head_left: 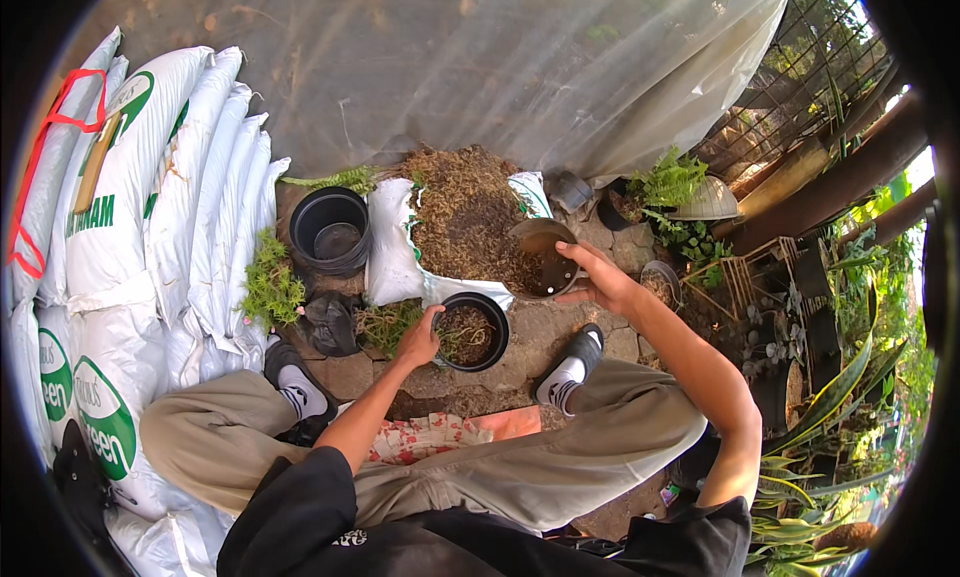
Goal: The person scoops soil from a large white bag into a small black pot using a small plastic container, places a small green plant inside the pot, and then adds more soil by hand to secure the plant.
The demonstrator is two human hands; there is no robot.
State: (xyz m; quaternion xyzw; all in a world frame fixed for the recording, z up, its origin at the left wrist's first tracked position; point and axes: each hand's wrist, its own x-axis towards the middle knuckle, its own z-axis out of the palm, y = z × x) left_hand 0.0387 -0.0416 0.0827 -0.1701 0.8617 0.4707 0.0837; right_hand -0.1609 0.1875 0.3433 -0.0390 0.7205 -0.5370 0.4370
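Observation:
My left hand (417,341) is closed on the left rim of a round black plant pot (504,334). Inside this pot lies dark potting mix (466,335) with some thin stems or roots. My right hand (600,279) grips the right side of a shallow brown-grey bowl (549,258), thumb over its edge. The bowl is tilted against a heap of brown potting mix (465,212), which lies on an opened white sack (392,247). The fingers under the bowl are partly hidden.
Another black pot (330,227) stands left of the heap, near a leafy plant (272,282) and a black plastic bag (331,323). Stacked white sacks (175,207) line the left. A plastic sheet (480,67) hangs behind. Ferns (672,180) and potted plants crowd the right.

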